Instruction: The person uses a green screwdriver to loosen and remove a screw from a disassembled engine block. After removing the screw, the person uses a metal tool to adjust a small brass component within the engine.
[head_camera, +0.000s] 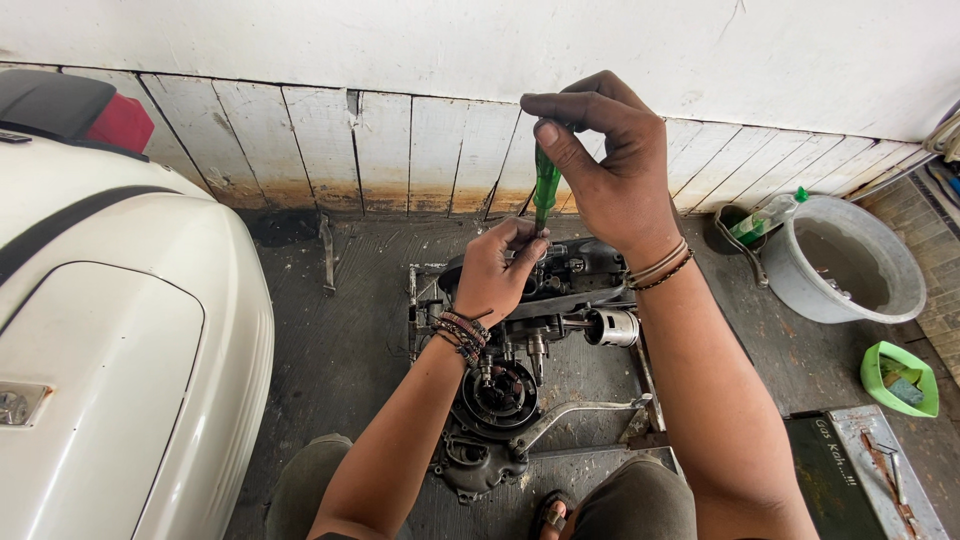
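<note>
Down low, nearest the camera, the person's knees in olive trousers (310, 470) are flanking a grimy dark-grey metal engine block (500, 400), which is lying on the stained grey floor (340, 350) and serving as the landmark. Just above the engine's round lower housing, the left hand (492, 272) is curling over the engine's upper part, its fingers (520, 240) pressing together around the lower shaft of a translucent green plastic-handled screwdriver (545, 185). Higher over the engine, the right hand (610, 165) is pinching the top of that handle between thumb and bent fingertips (545, 105), holding the tool nearly upright. A shiny silver metal cylinder (612, 327) is sticking out from the engine's right side. Left of the engine, a glossy white scooter body panel (110, 340) is filling the view. Right of the engine, a dark flat metal toolbox (860, 470) and a small green plastic tray (900, 378) are sitting, and farther right a grey round bucket (850, 270) is standing. Beyond the engine, a worn white plank wall (400, 150) is rising.
</note>
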